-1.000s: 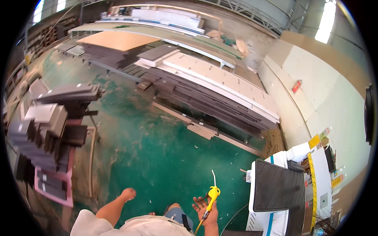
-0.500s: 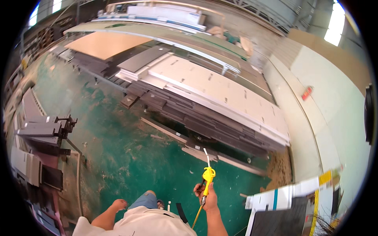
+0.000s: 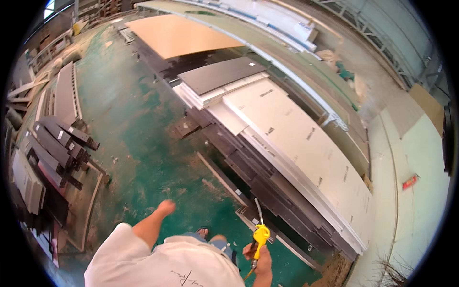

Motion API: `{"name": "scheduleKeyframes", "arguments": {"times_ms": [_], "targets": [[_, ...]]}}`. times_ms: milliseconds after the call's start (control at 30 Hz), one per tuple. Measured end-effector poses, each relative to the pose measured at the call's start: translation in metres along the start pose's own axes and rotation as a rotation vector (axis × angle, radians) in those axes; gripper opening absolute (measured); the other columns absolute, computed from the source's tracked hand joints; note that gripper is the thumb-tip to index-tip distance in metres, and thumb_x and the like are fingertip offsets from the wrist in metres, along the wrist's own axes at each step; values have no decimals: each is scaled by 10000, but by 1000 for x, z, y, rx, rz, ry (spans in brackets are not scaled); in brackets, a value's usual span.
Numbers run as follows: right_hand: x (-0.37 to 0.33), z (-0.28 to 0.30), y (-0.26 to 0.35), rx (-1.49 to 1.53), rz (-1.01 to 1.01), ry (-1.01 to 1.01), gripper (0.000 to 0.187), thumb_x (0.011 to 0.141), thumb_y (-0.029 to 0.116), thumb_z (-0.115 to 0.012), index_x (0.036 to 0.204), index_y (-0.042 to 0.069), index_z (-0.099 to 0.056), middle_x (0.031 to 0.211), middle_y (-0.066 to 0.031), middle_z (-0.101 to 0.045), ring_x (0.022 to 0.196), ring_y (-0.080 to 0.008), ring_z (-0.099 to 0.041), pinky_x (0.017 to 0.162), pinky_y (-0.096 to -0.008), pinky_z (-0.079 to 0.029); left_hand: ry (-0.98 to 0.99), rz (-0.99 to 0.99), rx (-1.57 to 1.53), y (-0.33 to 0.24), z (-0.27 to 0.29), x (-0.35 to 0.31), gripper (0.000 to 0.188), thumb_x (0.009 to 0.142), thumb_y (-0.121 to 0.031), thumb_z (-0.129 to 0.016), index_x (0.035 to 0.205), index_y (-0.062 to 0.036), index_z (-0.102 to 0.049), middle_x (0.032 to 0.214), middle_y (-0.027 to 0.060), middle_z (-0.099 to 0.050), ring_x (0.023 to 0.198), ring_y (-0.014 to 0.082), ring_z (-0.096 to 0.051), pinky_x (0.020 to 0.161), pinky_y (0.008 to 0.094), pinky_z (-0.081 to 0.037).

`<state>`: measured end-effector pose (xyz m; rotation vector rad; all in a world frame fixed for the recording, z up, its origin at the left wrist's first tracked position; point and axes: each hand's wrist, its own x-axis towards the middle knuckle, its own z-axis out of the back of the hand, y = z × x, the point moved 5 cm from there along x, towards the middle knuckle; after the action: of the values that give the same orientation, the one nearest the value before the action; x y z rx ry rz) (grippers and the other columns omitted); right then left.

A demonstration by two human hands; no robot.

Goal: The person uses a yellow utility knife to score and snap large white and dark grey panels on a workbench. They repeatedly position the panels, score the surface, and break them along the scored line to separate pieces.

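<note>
In my right hand [image 3: 263, 260] is a yellow air blow gun [image 3: 261, 234] with a thin metal nozzle angled up and away. A yellow hose [image 3: 249, 274] runs from its base down toward my body. My left hand [image 3: 166, 208] hangs out over the green floor, its fingers curled with nothing visible in them. Ahead of the blow gun stands a long stack of boards, with white panels [image 3: 296, 129] on top and dark brown boards [image 3: 267, 184] beneath. The nozzle overlaps the stack's lower near side in view; whether it touches cannot be told.
Loose strips [image 3: 222, 174] lie on the floor along the stack. Dark boards [image 3: 57, 143] are piled at the left. A large tan sheet [image 3: 179, 36] lies farther back. A pale wall [image 3: 420, 153] with a red item [image 3: 410, 182] closes off the right side.
The view has swung, so the board stack now looks nearer and runs more steeply down to the right. My left arm has swung forward. The blow gun stays in my right hand.
</note>
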<state>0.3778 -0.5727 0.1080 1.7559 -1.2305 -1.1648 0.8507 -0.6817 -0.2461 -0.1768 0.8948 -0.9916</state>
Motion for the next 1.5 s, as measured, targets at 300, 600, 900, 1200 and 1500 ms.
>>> {"name": "scheduleKeyframes", "arguments": {"times_ms": [300, 600, 900, 1200, 1500], "targets": [[204, 8, 47, -53, -244, 140, 577, 1040, 592, -525, 1293, 74, -548, 977, -101, -667, 909, -223, -655, 622, -317, -514, 377, -350, -494, -348, 81, 64, 404, 914, -230, -673, 1250, -10, -708, 1082, 103, -766, 919, 193, -734, 849, 341, -578], [439, -38, 84, -309, -581, 489, 535, 1075, 507, -512, 1317, 34, -576, 1047, -61, -681, 954, -154, -641, 714, -293, -525, 207, 103, -902, -290, 246, 222, 366, 1002, -293, -647, 1289, -65, -660, 1147, 73, -738, 943, 197, -715, 815, 350, -577], [609, -107, 122, -247, -343, 279, 514, 1063, 501, -537, 1228, 16, -586, 1018, -99, -704, 871, -180, -667, 702, -318, -549, -73, -167, -930, -393, 439, 396, 300, 1039, -274, -595, 1194, -48, -715, 1042, 47, -748, 926, 158, -692, 820, 329, -549], [645, -197, 99, -77, -252, -165, 417, 1100, 335, -515, 1345, -1, -545, 994, -84, -693, 885, -180, -666, 695, -307, -549, -357, -350, 125, -432, 577, 604, 627, 892, -441, -751, 1394, -99, -597, 1329, 185, -636, 1218, 373, -615, 1010, 473, -499], [695, -293, 13, -819, -274, -230, 338, 889, 178, -681, 1190, 31, -718, 1117, -182, -738, 997, -294, -726, 891, -409, -560, 140, -395, 253, -423, 614, 616, 707, 915, -511, -752, 1384, -21, -554, 1148, 264, -722, 1099, 443, -684, 929, 490, -537]]}}
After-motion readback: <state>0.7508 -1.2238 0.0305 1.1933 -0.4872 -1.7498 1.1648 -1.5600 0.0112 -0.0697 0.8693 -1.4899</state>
